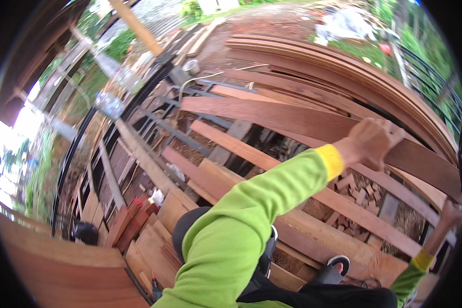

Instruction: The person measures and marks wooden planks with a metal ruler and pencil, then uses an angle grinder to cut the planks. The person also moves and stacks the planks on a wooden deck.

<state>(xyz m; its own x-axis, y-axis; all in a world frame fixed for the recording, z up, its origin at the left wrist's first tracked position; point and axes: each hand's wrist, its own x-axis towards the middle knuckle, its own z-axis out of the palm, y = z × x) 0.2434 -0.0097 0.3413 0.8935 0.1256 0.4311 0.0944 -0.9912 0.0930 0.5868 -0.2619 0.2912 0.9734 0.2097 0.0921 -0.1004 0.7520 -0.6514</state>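
Note:
My left hand [369, 141], at the end of a green sleeve with a yellow cuff, is closed on a long reddish-brown wooden plank [262, 113], its fingers over the upper edge. My right hand [449, 213] is at the far right, closed at the plank's near end, partly dark and small at the rim of the view. The plank lies on a slant over other boards [354, 218] and grey metal bars [174, 133]. A stack of long boards [328, 56] sits just beyond it. My sandalled foot [339, 266] rests on the boards below.
Short offcuts [359, 190] lie between the bars. Loose panels [61, 267] and red wood pieces [133, 220] are at the lower left. A white bucket [191, 66], a yellow post [136, 25], a white sheet [344, 23] and a dark railing [434, 84] surround the work area.

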